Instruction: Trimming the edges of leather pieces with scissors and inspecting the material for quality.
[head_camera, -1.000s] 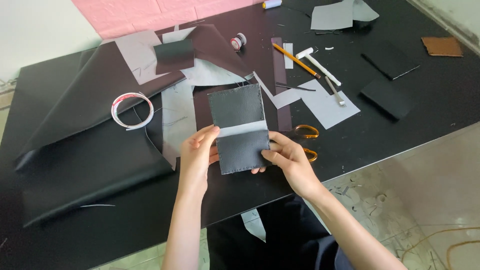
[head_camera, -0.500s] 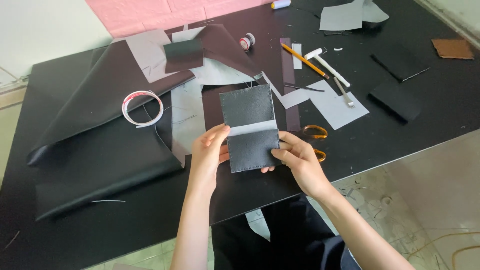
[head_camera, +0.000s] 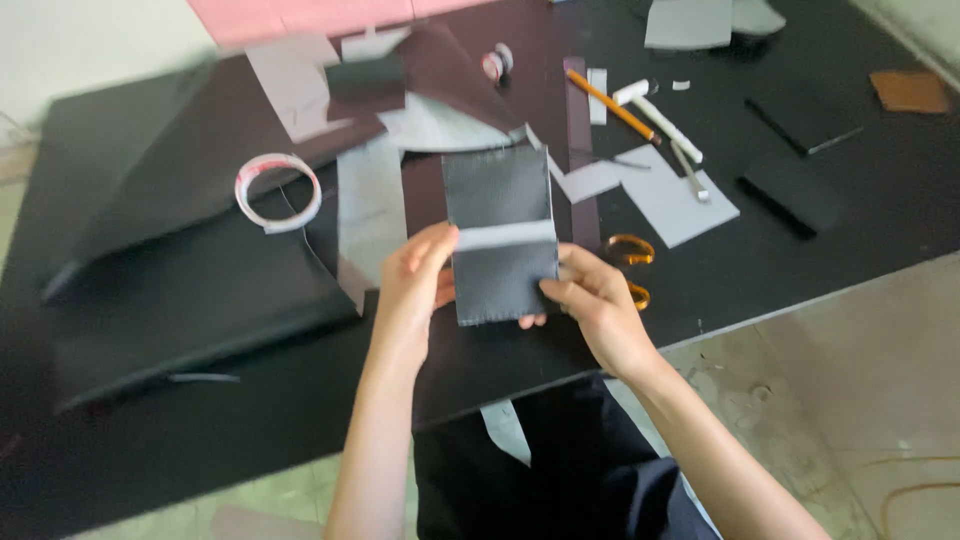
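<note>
I hold a dark grey rectangular piece (head_camera: 500, 235) with a pale grey band across its middle, upright above the black table (head_camera: 860, 230). My left hand (head_camera: 415, 290) pinches its left edge at the band. Its lower right edge is gripped by my right hand (head_camera: 595, 305). Orange-handled scissors (head_camera: 630, 262) lie on the table just behind my right hand.
A roll of white tape (head_camera: 277, 190) lies left of centre on large black sheets (head_camera: 190, 300). Grey cut pieces (head_camera: 672, 205), a pencil (head_camera: 612, 105), a white tool (head_camera: 665, 125), two black pieces (head_camera: 790, 190) and a brown piece (head_camera: 910, 90) lie on the right.
The view has shifted slightly. My hands hold the same piece as before, raised a little, with my left fingers now on the pale band.
</note>
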